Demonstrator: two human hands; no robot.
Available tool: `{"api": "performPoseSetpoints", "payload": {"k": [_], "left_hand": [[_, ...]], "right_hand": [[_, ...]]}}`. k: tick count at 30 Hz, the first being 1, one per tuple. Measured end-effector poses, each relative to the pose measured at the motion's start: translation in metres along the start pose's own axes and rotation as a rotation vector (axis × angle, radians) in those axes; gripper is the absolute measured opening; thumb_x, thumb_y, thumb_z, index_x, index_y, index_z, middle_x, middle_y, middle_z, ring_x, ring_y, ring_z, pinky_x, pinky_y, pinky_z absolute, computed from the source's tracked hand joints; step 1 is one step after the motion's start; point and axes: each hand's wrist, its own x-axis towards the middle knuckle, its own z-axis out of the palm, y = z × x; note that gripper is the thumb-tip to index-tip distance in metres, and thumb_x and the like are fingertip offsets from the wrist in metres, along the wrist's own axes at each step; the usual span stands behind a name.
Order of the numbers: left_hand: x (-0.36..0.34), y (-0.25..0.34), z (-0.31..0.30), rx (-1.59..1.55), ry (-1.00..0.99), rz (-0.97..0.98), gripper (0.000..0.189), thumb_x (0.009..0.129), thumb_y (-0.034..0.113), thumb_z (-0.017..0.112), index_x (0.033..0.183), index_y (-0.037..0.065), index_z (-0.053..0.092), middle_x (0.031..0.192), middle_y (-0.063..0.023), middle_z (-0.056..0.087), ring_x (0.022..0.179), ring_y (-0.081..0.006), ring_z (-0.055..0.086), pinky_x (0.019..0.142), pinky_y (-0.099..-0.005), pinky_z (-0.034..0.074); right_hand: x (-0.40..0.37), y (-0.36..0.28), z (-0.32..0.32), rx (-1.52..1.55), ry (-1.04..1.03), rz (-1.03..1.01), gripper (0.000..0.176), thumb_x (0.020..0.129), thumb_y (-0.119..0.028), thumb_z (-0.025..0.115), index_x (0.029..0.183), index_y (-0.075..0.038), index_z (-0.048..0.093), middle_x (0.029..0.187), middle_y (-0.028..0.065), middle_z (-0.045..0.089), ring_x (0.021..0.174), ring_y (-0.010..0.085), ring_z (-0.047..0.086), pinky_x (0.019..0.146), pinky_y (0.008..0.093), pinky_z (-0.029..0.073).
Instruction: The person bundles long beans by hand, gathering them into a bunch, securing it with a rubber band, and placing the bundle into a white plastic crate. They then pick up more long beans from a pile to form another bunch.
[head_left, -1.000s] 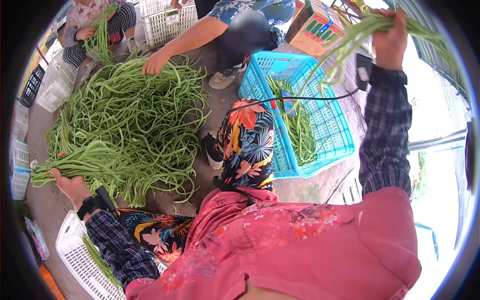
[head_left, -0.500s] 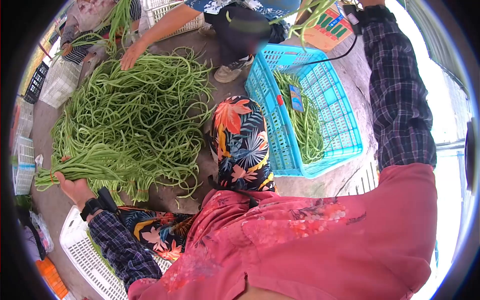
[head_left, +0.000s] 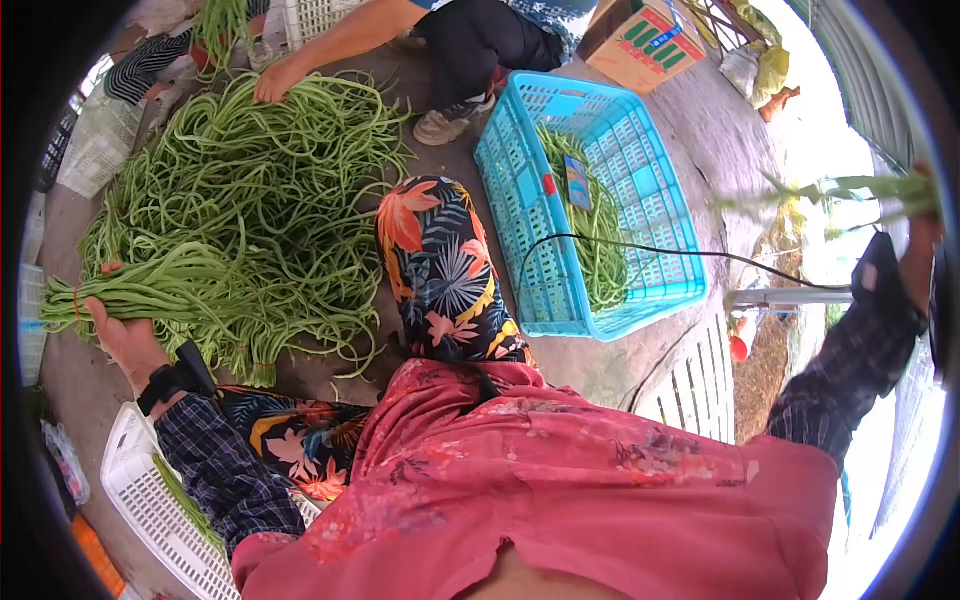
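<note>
At the left, my left hand (head_left: 128, 340) is wrapped round a bundle of long green beans (head_left: 165, 290), tied near its end with a reddish band. The bundle lies over the front left edge of a large heap of loose beans (head_left: 250, 190). Far out at the right edge, my right hand (head_left: 925, 235) is closed on some green beans (head_left: 860, 190), whose tips are blurred by motion. A black cable runs from that wrist across the blue crate.
A blue crate (head_left: 650, 310) holds beans and a small blue card (head_left: 577, 183). A co-worker's hand (head_left: 282, 80) touches the heap's back. Another person sits back left. A white basket (head_left: 165, 510) is at lower left, a cardboard box (head_left: 640, 45) behind the crate.
My right hand has swung from the top right out to the right edge with its beans. The co-worker's head has left the view. The camera view has shifted slightly.
</note>
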Motion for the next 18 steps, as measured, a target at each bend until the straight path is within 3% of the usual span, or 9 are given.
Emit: {"api": "performPoseSetpoints", "payload": {"k": [1, 2, 6, 9, 10, 11, 13, 14, 18], "left_hand": [[0.006, -0.002, -0.004, -0.001, -0.010, -0.016, 0.046, 0.094, 0.039, 0.040, 0.118, 0.000, 0.047, 0.114, -0.0125, 0.054, 0.109, -0.0299, 0.049, 0.097, -0.0458, 0.038], [0.010, -0.002, -0.002, -0.003, -0.042, -0.014, 0.047, 0.093, 0.039, 0.041, 0.118, -0.001, 0.047, 0.113, -0.0127, 0.054, 0.108, -0.0298, 0.049, 0.097, -0.0456, 0.038], [0.011, -0.010, 0.004, -0.039, -0.099, -0.088, 0.046, 0.092, 0.037, 0.045, 0.116, -0.003, 0.048, 0.109, -0.0136, 0.056, 0.103, -0.0290, 0.051, 0.095, -0.0441, 0.039], [0.023, -0.008, -0.011, -0.054, -0.199, -0.138, 0.045, 0.092, 0.035, 0.047, 0.116, -0.004, 0.048, 0.107, -0.0141, 0.056, 0.101, -0.0278, 0.052, 0.093, -0.0427, 0.041], [0.023, -0.009, -0.014, -0.061, -0.192, -0.132, 0.045, 0.092, 0.035, 0.047, 0.116, -0.004, 0.048, 0.107, -0.0141, 0.056, 0.101, -0.0278, 0.052, 0.093, -0.0427, 0.041], [0.024, -0.008, -0.016, -0.075, -0.182, -0.138, 0.045, 0.092, 0.034, 0.048, 0.116, -0.004, 0.047, 0.108, -0.0144, 0.055, 0.101, -0.0273, 0.052, 0.094, -0.0424, 0.040], [0.023, -0.006, -0.020, -0.089, -0.158, -0.138, 0.044, 0.092, 0.032, 0.049, 0.116, -0.004, 0.046, 0.108, -0.0146, 0.055, 0.101, -0.0268, 0.052, 0.094, -0.0420, 0.040], [0.021, -0.004, -0.022, -0.111, -0.122, -0.134, 0.044, 0.092, 0.032, 0.049, 0.117, -0.004, 0.046, 0.108, -0.0145, 0.055, 0.101, -0.0265, 0.052, 0.094, -0.0420, 0.040], [0.006, 0.007, -0.031, -0.094, -0.018, -0.094, 0.042, 0.091, 0.032, 0.049, 0.117, -0.002, 0.047, 0.109, -0.0137, 0.055, 0.101, -0.0257, 0.052, 0.094, -0.0420, 0.040]], "right_hand": [[-0.045, -0.037, -0.021, 0.081, -0.592, 0.046, 0.024, 0.084, -0.033, 0.061, 0.088, -0.012, 0.053, 0.070, -0.0016, 0.050, 0.062, 0.0112, 0.050, 0.056, 0.0266, 0.045], [-0.063, -0.067, -0.036, 0.048, -0.832, 0.036, 0.024, 0.085, -0.031, 0.061, 0.093, -0.010, 0.051, 0.071, -0.0017, 0.051, 0.063, 0.0100, 0.050, 0.056, 0.0253, 0.045], [-0.038, -0.073, -0.039, -0.173, -0.885, 0.258, 0.033, 0.087, -0.022, 0.058, 0.113, -0.006, 0.047, 0.078, -0.0021, 0.052, 0.064, 0.0051, 0.049, 0.057, 0.0201, 0.043], [0.002, -0.009, -0.073, -0.318, -0.913, 0.681, 0.044, 0.088, -0.015, 0.056, 0.129, -0.003, 0.043, 0.083, -0.0024, 0.053, 0.065, 0.0014, 0.048, 0.057, 0.0163, 0.042], [-0.036, 0.023, -0.064, -0.555, -0.780, 0.510, 0.043, 0.087, -0.016, 0.056, 0.126, -0.004, 0.046, 0.077, -0.0050, 0.052, 0.058, 0.0009, 0.046, 0.049, 0.0145, 0.039], [-0.072, 0.048, -0.054, -0.693, -0.777, 0.600, 0.043, 0.085, -0.018, 0.056, 0.125, -0.005, 0.046, 0.075, -0.0055, 0.050, 0.057, 0.0021, 0.046, 0.049, 0.0166, 0.040], [-0.128, 0.122, -0.048, -0.614, -0.889, 0.806, 0.036, 0.085, -0.020, 0.058, 0.116, -0.004, 0.051, 0.071, -0.0041, 0.050, 0.055, 0.0063, 0.048, 0.051, 0.0213, 0.044], [-0.157, 0.155, -0.049, -0.627, -0.993, 0.797, 0.030, 0.085, -0.022, 0.059, 0.109, -0.004, 0.053, 0.070, -0.0020, 0.052, 0.056, 0.0072, 0.050, 0.051, 0.0223, 0.044], [-0.254, 0.298, -0.060, -0.545, -1.027, 1.116, 0.022, 0.083, -0.026, 0.062, 0.076, -0.006, 0.057, 0.058, 0.0011, 0.054, 0.047, 0.0105, 0.051, 0.044, 0.0263, 0.041]]}}
